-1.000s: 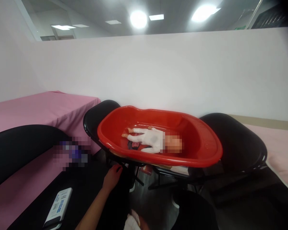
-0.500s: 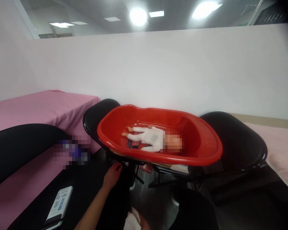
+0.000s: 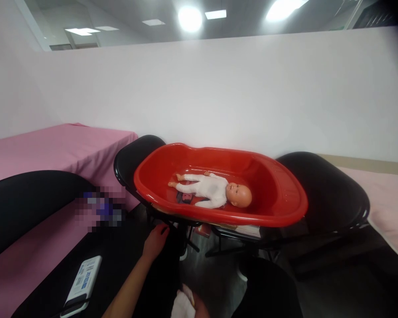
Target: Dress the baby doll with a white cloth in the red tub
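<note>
My left hand (image 3: 155,242) rests on my dark-clothed knee, open and holding nothing, its fingers partly hidden from this angle. At the bottom edge, my right hand (image 3: 200,308) is closed around a bunched white cloth (image 3: 183,305); most of that hand is cut off by the frame. In front of me a baby doll (image 3: 212,188) in a white body suit lies on its back in a red baby bathtub (image 3: 219,217). Its head points right and its bare feet left. Neither hand touches the doll or the tub.
The tub stands on black chairs (image 3: 325,194) against a white wall (image 3: 219,97). A pink-covered bed (image 3: 59,145) is at left. A white device (image 3: 82,285) lies on a black seat beside my left arm. Papers (image 3: 248,230) stick out under the tub.
The view has shifted very slightly. Both hands, the cloth, the doll and the tub stay in the same places.
</note>
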